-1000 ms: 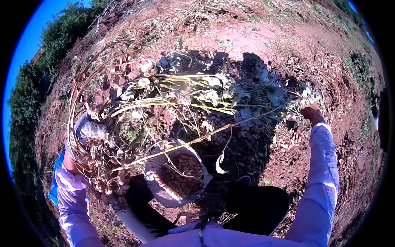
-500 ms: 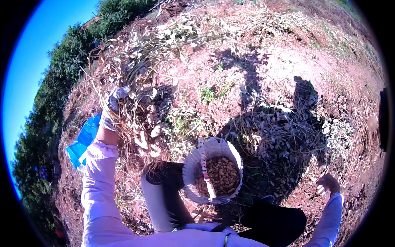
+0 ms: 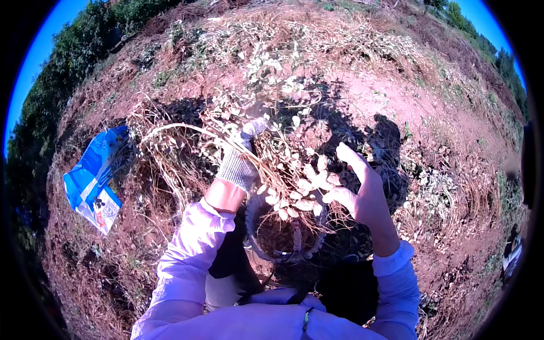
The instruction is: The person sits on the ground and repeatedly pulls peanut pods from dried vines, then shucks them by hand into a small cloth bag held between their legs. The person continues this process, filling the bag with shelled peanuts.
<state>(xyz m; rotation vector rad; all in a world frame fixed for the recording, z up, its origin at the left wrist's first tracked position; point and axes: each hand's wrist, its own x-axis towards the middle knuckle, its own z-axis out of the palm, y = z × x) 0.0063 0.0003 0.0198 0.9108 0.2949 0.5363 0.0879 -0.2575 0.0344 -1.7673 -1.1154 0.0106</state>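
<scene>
My left hand (image 3: pixel 243 153), in a pale knitted glove, is closed round the stems of an uprooted peanut plant (image 3: pixel 279 161). Its dry leaves point away from me. Pale peanut pods (image 3: pixel 303 199) cluster among the roots, above a woven white basket (image 3: pixel 253 241) that stands between my legs. The plant hides part of the basket's far rim, and the inside is in shade. My bare right hand (image 3: pixel 365 190) is just right of the pods, thumb and fingers apart, with nothing gripped; whether the thumb touches a pod I cannot tell.
A blue and white plastic bag (image 3: pixel 96 178) lies on the ground at the left. Heaped dried plants (image 3: pixel 170 153) lie beside my left arm, and more dry foliage (image 3: pixel 436 192) is to the right. Trees (image 3: pixel 73 62) line the far left. Shadows fall across the soil ahead.
My left hand has swung right and nearer with the peanut plant, bringing it over the basket. My right hand has come up from the lower right to the pods. The view has turned.
</scene>
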